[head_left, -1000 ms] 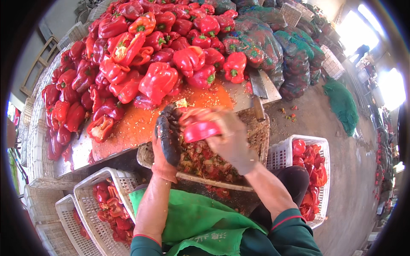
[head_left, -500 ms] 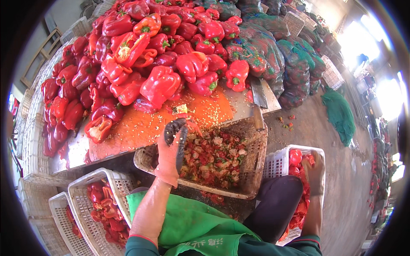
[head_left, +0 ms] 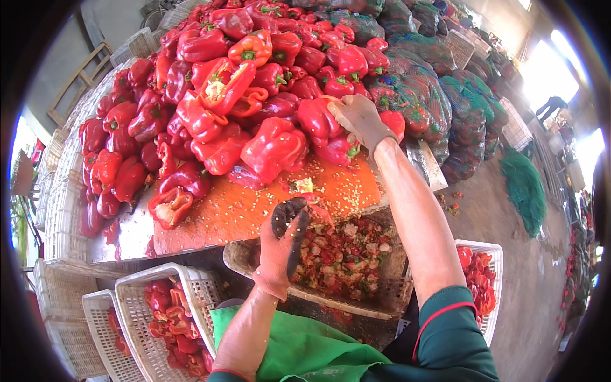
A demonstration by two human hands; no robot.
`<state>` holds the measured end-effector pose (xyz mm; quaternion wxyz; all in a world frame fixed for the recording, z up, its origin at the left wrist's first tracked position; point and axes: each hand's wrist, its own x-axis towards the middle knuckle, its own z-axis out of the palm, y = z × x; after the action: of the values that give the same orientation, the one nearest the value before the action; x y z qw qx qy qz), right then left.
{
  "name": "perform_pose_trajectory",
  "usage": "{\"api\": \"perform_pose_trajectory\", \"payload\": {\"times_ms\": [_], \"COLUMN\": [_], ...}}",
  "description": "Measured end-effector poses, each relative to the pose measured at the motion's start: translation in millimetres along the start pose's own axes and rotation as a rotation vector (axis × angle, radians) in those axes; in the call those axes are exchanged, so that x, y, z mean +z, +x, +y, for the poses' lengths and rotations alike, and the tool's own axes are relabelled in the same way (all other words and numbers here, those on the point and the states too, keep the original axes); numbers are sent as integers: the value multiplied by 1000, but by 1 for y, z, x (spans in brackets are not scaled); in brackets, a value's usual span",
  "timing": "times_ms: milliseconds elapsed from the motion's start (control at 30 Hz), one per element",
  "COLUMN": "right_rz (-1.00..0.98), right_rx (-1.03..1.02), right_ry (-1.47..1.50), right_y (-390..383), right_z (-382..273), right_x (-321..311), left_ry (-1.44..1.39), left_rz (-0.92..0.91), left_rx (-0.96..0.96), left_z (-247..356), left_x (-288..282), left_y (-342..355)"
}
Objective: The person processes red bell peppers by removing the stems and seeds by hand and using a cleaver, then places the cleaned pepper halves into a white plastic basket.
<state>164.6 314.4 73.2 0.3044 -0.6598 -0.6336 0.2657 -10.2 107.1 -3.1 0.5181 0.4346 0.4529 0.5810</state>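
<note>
A red pepper touches the right hand from the left.

The head camera (wide fisheye) looks down on the nearby hands.

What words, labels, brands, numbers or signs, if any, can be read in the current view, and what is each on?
None can be read with confidence.
Green apron: pale lettering near the picture's lower edge, too faint and foreshortened to read.
Red peppers, white crate, net bags: no lettering made out.
</note>
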Motion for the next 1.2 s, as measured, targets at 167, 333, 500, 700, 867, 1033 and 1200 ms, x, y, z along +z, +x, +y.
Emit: {"api": "perform_pose_trajectory", "payload": {"times_ms": [167,333,500,700,867,1033,1200], "right_rz": [228,551,434,267,56,-174,-193], "right_rx": [-174,-658,-679,-727,-660,-177,-131], "right_ry": [111,-155,-147,-130,211,688,885], "right_y": [7,-52,-139,-195,-185,-186,-182], "right_z": [32,10,-6,7,11,14,24], "right_x": [3,-13,-17,23,16,18,20], "left_ry": [-85,-73,-156,-132,-64,-73,-70], "left_rz": [-11,20,26,118,56,21,-5], "left_rx": [-45,3,81,25,9,3,29], "left_z": [1,-5,15,3,7,17,10], "left_x": [0,0,13,11,2,-2,-7], "left_y": [5,7,-2,1,-5,-8,-10]}}
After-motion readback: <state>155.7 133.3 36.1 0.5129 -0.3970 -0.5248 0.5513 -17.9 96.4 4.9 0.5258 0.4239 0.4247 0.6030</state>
